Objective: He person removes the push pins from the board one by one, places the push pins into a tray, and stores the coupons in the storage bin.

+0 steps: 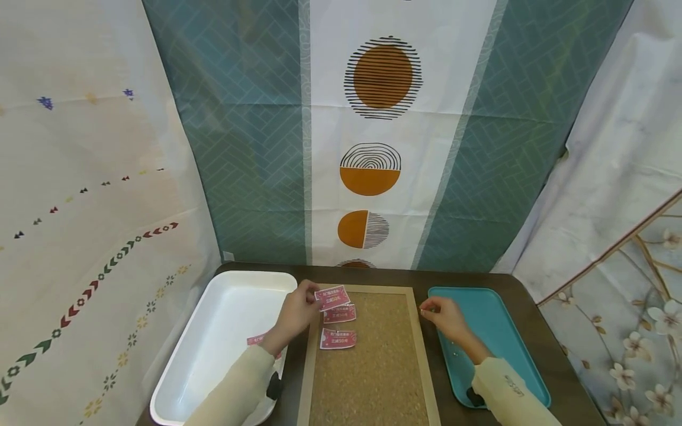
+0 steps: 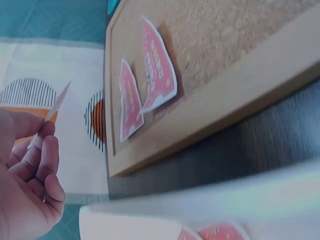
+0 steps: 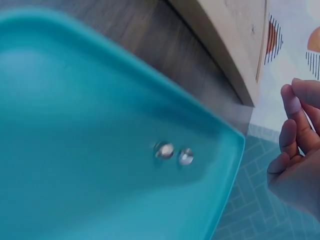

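Note:
In the head view my left hand (image 1: 296, 313) pinches a pink paper coupon (image 1: 333, 297) over the cork board's (image 1: 373, 367) top left corner. Seen almost edge-on in the left wrist view, that coupon (image 2: 59, 102) sticks up between thumb and forefinger. Below it two more pink coupons, an upper one (image 1: 340, 313) and a lower one (image 1: 338, 339), lie on the cork. My right hand (image 1: 446, 318) is between the board's right edge and the teal tray (image 1: 524, 387). Its thumb and forefinger meet on a tiny pin-like thing, mostly hidden by the fingertips.
A white tray (image 1: 181, 367) stands left of the board with pink coupons (image 1: 256, 339) in it, partly covered by my left wrist. Silver thumbtack-like pieces (image 3: 186, 156) lie in the teal tray. The board's raised wooden frame (image 1: 421, 355) rests on a dark table (image 1: 538, 331). Curtains hang behind.

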`<act>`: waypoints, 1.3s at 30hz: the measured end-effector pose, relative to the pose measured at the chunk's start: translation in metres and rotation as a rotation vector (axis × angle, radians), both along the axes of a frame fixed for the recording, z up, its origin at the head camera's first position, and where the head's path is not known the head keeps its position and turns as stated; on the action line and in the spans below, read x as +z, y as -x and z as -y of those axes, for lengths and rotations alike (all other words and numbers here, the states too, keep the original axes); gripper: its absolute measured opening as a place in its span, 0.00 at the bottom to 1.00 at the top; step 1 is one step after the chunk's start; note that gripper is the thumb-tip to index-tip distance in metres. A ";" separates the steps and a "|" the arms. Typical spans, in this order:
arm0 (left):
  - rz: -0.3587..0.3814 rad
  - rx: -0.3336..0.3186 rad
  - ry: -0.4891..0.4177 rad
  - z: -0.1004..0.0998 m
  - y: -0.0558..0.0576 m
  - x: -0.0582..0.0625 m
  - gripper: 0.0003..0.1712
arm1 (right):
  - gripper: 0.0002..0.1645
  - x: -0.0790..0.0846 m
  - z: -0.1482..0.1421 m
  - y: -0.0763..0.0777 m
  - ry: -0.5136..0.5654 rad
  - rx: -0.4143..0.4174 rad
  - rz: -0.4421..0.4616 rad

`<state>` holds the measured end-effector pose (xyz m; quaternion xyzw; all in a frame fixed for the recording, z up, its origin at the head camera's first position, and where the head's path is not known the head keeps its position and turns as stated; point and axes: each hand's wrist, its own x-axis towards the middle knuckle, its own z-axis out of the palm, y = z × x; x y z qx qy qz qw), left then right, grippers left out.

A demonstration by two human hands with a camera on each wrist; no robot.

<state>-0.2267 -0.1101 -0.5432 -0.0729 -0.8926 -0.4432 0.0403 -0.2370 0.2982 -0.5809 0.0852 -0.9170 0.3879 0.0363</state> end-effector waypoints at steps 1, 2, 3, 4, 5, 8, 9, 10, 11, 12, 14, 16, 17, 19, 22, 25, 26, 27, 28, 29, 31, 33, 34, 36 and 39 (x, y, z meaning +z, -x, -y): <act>-0.011 0.006 -0.002 0.004 -0.001 0.000 0.18 | 0.04 0.000 -0.002 0.000 -0.004 -0.006 -0.003; -0.023 0.011 0.000 0.008 -0.002 0.000 0.17 | 0.05 0.001 -0.004 -0.001 -0.013 -0.010 -0.004; -0.029 0.020 0.001 0.012 -0.003 0.000 0.17 | 0.05 0.001 -0.006 -0.001 -0.017 -0.013 -0.007; -0.027 0.030 0.003 0.016 -0.003 -0.001 0.17 | 0.05 0.001 -0.009 -0.001 -0.023 -0.015 -0.009; -0.023 0.042 0.008 0.021 -0.004 -0.001 0.17 | 0.04 0.001 -0.010 -0.002 -0.029 -0.022 -0.003; 0.009 0.072 0.008 0.032 -0.008 0.000 0.19 | 0.04 -0.001 -0.017 -0.003 -0.036 -0.038 0.003; 0.026 0.083 0.010 0.036 -0.010 0.000 0.19 | 0.04 -0.001 -0.019 -0.004 -0.033 -0.038 0.000; 0.038 0.092 0.016 0.040 -0.011 0.000 0.20 | 0.04 -0.002 -0.021 -0.004 -0.037 -0.037 -0.004; 0.048 0.098 0.021 0.044 -0.013 0.000 0.20 | 0.04 -0.002 -0.023 -0.005 -0.037 -0.036 -0.006; 0.058 0.105 0.027 0.048 -0.015 0.001 0.20 | 0.04 -0.003 -0.024 -0.005 -0.036 -0.034 -0.013; 0.072 0.122 0.046 0.055 -0.020 0.002 0.20 | 0.04 -0.005 -0.027 -0.006 -0.042 -0.025 -0.020; 0.079 0.135 0.064 0.062 -0.023 0.002 0.20 | 0.03 -0.006 -0.030 -0.008 -0.048 -0.020 -0.020; 0.077 0.138 0.066 0.066 -0.025 0.003 0.20 | 0.03 -0.007 -0.032 -0.008 -0.049 -0.025 -0.016; 0.078 0.141 0.070 0.071 -0.028 0.004 0.20 | 0.03 -0.008 -0.035 -0.009 -0.044 -0.041 -0.010; 0.080 0.146 0.064 0.077 -0.031 0.006 0.20 | 0.03 -0.008 -0.040 -0.011 -0.047 -0.067 -0.006; 0.089 0.158 0.059 0.083 -0.033 0.005 0.20 | 0.03 -0.008 -0.044 -0.014 -0.063 -0.079 -0.001; 0.093 0.164 0.054 0.086 -0.034 0.004 0.21 | 0.03 -0.008 -0.045 -0.015 -0.071 -0.079 0.001; 0.096 0.167 0.053 0.088 -0.035 0.004 0.20 | 0.04 -0.009 -0.046 -0.015 -0.076 -0.076 0.002; 0.097 0.168 0.055 0.091 -0.035 0.003 0.20 | 0.04 -0.009 -0.047 -0.016 -0.080 -0.077 -0.002; 0.098 0.168 0.055 0.094 -0.035 0.003 0.20 | 0.03 -0.010 -0.048 -0.017 -0.080 -0.077 -0.004; 0.102 0.169 0.061 0.099 -0.036 0.002 0.20 | 0.02 -0.013 -0.050 -0.019 -0.079 -0.071 -0.017; 0.107 0.166 0.072 0.104 -0.037 0.002 0.20 | 0.02 -0.016 -0.052 -0.020 -0.070 -0.068 -0.019; 0.109 0.168 0.078 0.107 -0.038 0.002 0.20 | 0.03 -0.018 -0.053 -0.021 -0.066 -0.070 -0.017; 0.115 0.171 0.088 0.110 -0.042 0.001 0.21 | 0.03 -0.020 -0.056 -0.023 -0.069 -0.066 -0.004; 0.129 0.178 0.092 0.114 -0.047 -0.002 0.21 | 0.05 -0.023 -0.061 -0.024 -0.085 -0.071 0.020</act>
